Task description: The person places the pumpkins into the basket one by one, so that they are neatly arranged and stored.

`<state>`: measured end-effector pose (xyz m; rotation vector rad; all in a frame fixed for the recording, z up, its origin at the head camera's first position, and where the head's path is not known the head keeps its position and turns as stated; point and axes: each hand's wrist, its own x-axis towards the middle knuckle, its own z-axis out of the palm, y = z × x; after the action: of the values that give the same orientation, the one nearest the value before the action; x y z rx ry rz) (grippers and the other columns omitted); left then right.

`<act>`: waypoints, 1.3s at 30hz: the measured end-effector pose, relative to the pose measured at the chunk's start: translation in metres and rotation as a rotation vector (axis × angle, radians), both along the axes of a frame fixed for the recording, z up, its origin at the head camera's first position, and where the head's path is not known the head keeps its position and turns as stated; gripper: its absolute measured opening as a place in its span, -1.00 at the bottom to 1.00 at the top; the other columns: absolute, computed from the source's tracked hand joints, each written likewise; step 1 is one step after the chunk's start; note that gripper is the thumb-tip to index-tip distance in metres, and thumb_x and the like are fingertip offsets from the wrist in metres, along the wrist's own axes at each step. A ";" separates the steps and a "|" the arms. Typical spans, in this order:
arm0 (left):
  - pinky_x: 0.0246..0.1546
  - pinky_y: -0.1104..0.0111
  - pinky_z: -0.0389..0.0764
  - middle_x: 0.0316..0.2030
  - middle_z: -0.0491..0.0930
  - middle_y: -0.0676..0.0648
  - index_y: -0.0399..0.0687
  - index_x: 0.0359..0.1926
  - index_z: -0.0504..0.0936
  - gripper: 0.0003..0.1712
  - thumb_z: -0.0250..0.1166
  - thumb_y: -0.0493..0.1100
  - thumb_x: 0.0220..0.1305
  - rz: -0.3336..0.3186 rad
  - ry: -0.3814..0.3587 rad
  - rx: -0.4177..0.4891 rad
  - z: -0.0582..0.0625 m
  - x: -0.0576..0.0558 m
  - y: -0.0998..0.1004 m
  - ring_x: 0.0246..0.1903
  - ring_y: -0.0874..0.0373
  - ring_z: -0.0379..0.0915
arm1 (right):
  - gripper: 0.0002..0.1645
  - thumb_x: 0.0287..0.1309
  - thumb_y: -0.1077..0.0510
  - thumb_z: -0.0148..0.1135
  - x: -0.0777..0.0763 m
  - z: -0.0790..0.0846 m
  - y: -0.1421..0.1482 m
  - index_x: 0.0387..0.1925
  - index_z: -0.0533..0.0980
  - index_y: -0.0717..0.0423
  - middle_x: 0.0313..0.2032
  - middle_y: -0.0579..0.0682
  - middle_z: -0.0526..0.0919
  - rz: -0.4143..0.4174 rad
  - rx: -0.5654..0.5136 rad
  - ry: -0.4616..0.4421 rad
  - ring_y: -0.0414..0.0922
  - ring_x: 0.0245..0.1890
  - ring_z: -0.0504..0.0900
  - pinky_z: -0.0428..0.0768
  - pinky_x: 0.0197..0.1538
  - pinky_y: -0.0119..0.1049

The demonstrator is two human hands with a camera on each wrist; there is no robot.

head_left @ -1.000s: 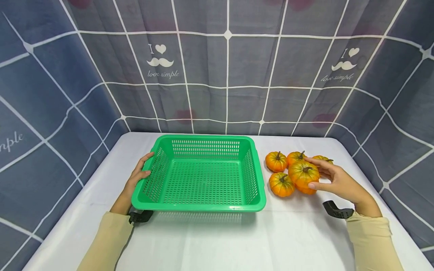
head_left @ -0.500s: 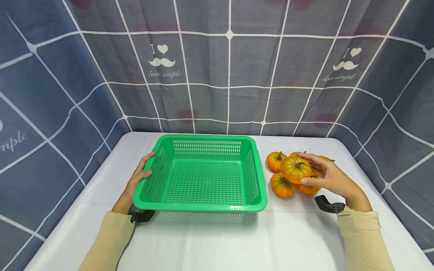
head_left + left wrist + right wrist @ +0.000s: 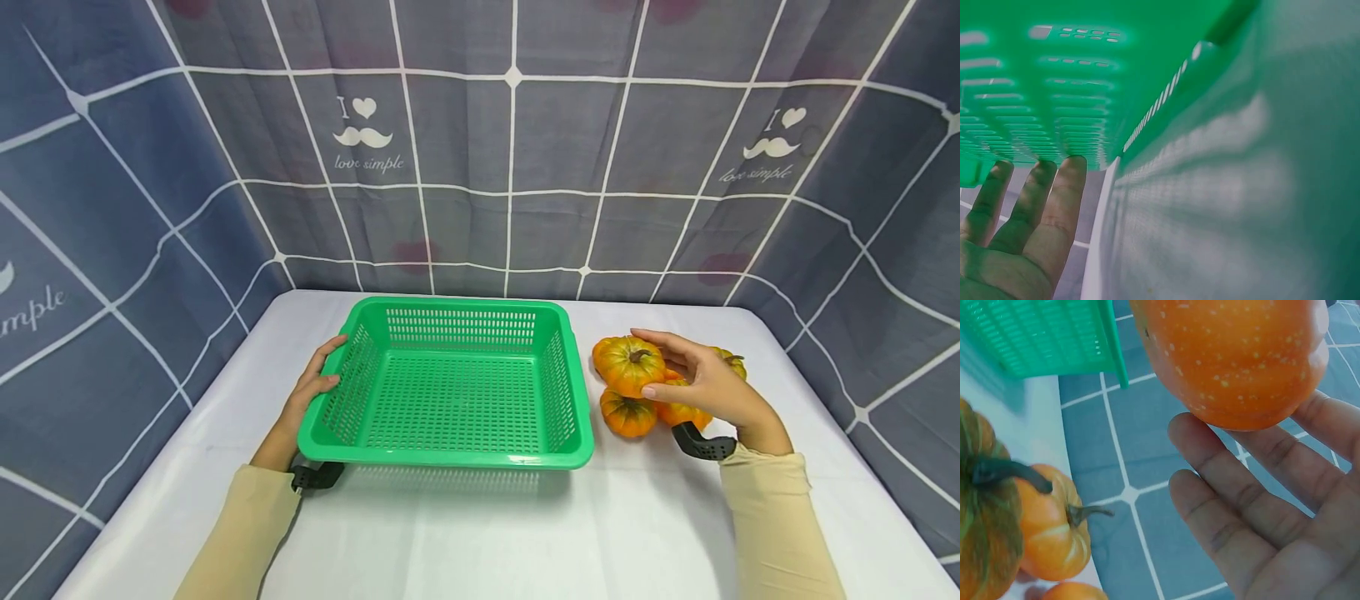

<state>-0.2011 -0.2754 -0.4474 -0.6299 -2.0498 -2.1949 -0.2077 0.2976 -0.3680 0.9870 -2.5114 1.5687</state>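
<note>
A small orange-and-yellow pumpkin (image 3: pixel 630 365) is held by my right hand (image 3: pixel 701 375), between the thumb and fingers, raised over the other pumpkins. The right wrist view shows the underside of that pumpkin (image 3: pixel 1238 362), with two fingers spread below it. At the left, my left hand (image 3: pixel 300 400) holds the side rim of a green plastic basket (image 3: pixel 446 458). Its thumb lies at the rim, and three fingers (image 3: pixel 1054 219) reach the slotted outer wall in the left wrist view. Through the basket's open top, only its perforated floor shows.
Several more pumpkins lie on the white table right of the basket, among them a near one (image 3: pixel 628 415) and one behind the right hand (image 3: pixel 731 360). Grey-blue checked cloth (image 3: pixel 465 225) hangs at the back and both sides.
My right hand has carried the held pumpkin leftward and slightly up, from above the right-hand pumpkins toward the basket. My left hand stays on the basket, which holds its place.
</note>
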 end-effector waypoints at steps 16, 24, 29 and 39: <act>0.23 0.47 0.50 0.43 0.35 0.15 0.33 0.55 0.33 -0.28 -0.19 -0.33 0.52 -0.058 -0.021 0.085 0.000 -0.002 0.000 0.33 0.28 0.39 | -0.14 0.21 0.46 0.49 -0.014 0.015 -0.030 0.51 0.37 0.42 0.43 -0.15 0.53 0.040 0.023 -0.018 -0.34 0.26 0.59 0.45 0.32 -0.54; 0.23 0.47 0.51 0.41 0.41 0.16 0.31 0.55 0.33 -0.28 -0.19 -0.35 0.51 -0.075 -0.005 0.100 -0.001 -0.004 0.000 0.32 0.27 0.42 | -0.11 0.22 0.46 0.49 -0.019 0.023 -0.050 0.53 0.35 0.38 0.41 -0.05 0.54 0.091 -0.022 -0.086 -0.22 0.21 0.64 0.60 0.21 -0.44; 0.23 0.47 0.50 0.43 0.34 0.13 0.33 0.55 0.32 -0.28 -0.19 -0.33 0.51 -0.061 -0.023 0.083 -0.001 -0.003 0.001 0.33 0.26 0.39 | -0.09 0.21 0.43 0.51 -0.023 0.026 -0.063 0.55 0.35 0.34 0.38 -0.03 0.57 0.113 -0.012 -0.101 -0.18 0.19 0.65 0.62 0.18 -0.42; 0.26 0.47 0.45 0.49 0.17 0.00 0.23 0.62 0.22 -0.27 -0.18 -0.28 0.50 -0.018 -0.065 0.033 -0.001 -0.003 0.001 0.37 0.24 0.32 | -0.12 0.24 0.42 0.49 -0.038 0.026 -0.088 0.53 0.32 0.45 0.32 0.07 0.60 0.204 -0.065 -0.132 -0.18 0.19 0.66 0.62 0.22 -0.38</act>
<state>-0.2040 -0.2746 -0.4486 -0.5839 -2.0418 -2.2830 -0.2457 0.2094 -0.3422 1.2019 -2.4926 1.8147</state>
